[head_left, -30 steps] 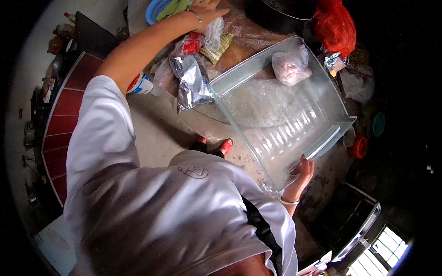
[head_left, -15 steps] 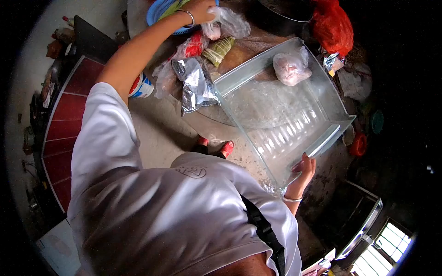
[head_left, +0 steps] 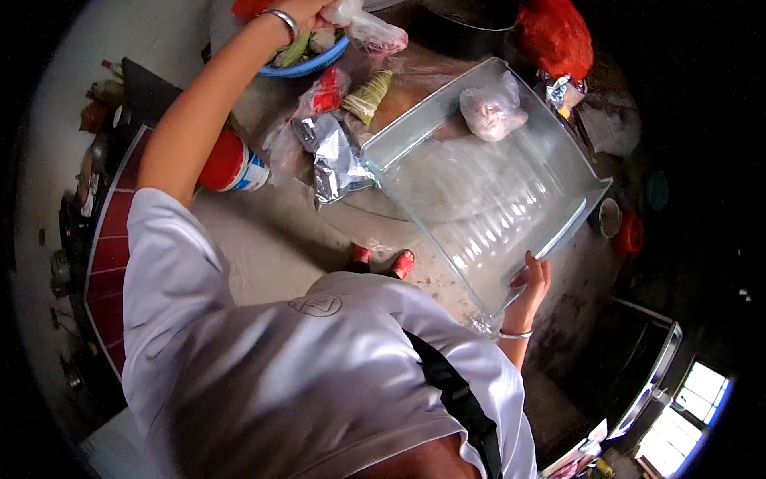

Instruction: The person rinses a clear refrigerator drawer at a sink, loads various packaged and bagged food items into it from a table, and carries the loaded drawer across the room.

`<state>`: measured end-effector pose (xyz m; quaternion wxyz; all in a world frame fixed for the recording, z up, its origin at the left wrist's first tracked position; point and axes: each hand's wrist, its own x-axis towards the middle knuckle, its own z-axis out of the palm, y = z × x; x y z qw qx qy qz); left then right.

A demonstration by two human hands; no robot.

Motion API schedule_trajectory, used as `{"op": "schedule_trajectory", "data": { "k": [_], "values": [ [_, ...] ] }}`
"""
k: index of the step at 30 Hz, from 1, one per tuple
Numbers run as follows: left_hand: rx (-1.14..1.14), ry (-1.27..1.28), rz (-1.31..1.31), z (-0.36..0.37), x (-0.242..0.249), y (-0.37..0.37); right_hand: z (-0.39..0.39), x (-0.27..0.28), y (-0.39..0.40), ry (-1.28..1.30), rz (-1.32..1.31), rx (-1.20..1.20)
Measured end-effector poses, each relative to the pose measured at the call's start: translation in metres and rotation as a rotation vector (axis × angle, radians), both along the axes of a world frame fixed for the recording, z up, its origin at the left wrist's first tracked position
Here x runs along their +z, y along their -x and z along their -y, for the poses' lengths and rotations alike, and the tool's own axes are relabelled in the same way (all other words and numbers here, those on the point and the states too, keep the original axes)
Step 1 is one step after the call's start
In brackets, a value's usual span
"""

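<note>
My left hand [head_left: 306,9], with a silver bangle on its wrist, is closed on a clear plastic bag [head_left: 372,32] with something pinkish inside, beside and above the blue basket [head_left: 317,64]. Part of this hand is cut off by the top edge. My right hand [head_left: 531,287] grips the near right corner of a large clear drawer [head_left: 479,191], which tilts over the floor and table edge. Inside the drawer, near its far end, lies another knotted clear bag [head_left: 493,113] with pale pink contents.
Left of the drawer are a silver foil bag [head_left: 333,156], a leaf-wrapped bundle [head_left: 368,96] and a red-and-white tub [head_left: 231,164]. A red bag [head_left: 556,40] and a dark pan [head_left: 455,36] are at the top. Red shoes [head_left: 403,264] show below.
My left hand has moved up and left with the bag, uncovering more of the blue basket. The whole view has shifted slightly. My right hand keeps its hold on the drawer.
</note>
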<state>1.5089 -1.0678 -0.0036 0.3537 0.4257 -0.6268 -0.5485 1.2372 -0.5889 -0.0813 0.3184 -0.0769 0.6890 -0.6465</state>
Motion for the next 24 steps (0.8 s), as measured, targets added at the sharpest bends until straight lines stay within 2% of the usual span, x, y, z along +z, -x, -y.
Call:
{"op": "schedule_trajectory", "data": {
  "k": [3, 4, 6, 10, 11, 12, 13, 14, 16, 17, 18, 20, 22, 24],
  "values": [
    [-0.055, -0.122, -0.198, -0.036, 0.03, 0.029, 0.006, 0.005, 0.004, -0.008, 0.028, -0.009],
    [-0.043, -0.174, -0.122, -0.034, 0.03, 0.034, 0.008, 0.006, 0.005, -0.025, 0.034, -0.022],
    [-0.168, -0.11, -0.017, -0.047, 0.034, 0.055, 0.013, 0.003, 0.008, -0.027, 0.052, -0.012],
    [-0.309, -0.164, -0.054, -0.103, 0.036, 0.12, 0.016, 0.002, 0.008, 0.001, 0.065, -0.013],
    [-0.295, -0.25, -0.083, -0.106, 0.021, 0.135, 0.018, 0.003, 0.008, -0.008, 0.054, -0.017],
    [-0.36, -0.203, -0.033, -0.116, 0.015, 0.153, 0.017, 0.002, 0.008, -0.013, 0.057, -0.017],
    [-0.348, 0.013, 0.142, -0.134, 0.02, 0.174, 0.018, 0.002, 0.009, -0.016, 0.059, -0.01],
    [-0.467, -0.073, 0.139, -0.122, -0.009, 0.188, 0.018, 0.002, 0.011, -0.019, 0.061, -0.002],
    [-0.55, 0.12, 0.211, -0.168, 0.007, 0.22, 0.017, -0.002, 0.013, 0.018, 0.087, -0.014],
    [-0.582, 0.328, 0.277, -0.168, -0.014, 0.242, 0.016, -0.001, 0.012, 0.028, 0.092, -0.016],
    [-0.607, 0.488, 0.248, -0.176, -0.024, 0.256, 0.016, 0.0, 0.011, 0.037, 0.096, -0.014],
    [-0.68, 0.631, 0.206, -0.188, -0.049, 0.282, 0.015, -0.003, 0.013, 0.029, 0.091, -0.009],
    [-0.791, 0.915, 0.284, -0.191, -0.067, 0.301, 0.015, -0.005, 0.014, 0.033, 0.092, -0.008],
    [-0.795, 1.001, 0.311, -0.193, -0.086, 0.306, 0.015, -0.005, 0.015, 0.032, 0.089, -0.011]
  ]
}}
